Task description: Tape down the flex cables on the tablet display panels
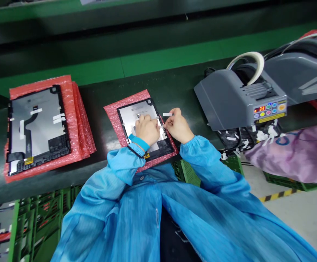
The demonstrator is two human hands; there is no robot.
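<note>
A tablet screen panel with a silver back and black frame lies on a red bubble-wrap sheet in front of me. My left hand, with a blue wristband, rests on the panel with its fingers lightly bent. At the panel's right edge, my right hand pinches a small white tape strip between thumb and finger. Another white tape strip sticks out from its raised fingertips. My left hand partly hides the middle of the panel.
On the left, a similar panel with white tape pieces tops a stack of red bubble wrap. A grey tape dispenser stands on the right, a second beyond it. Below are green crates. A pink sleeve reaches in from the right.
</note>
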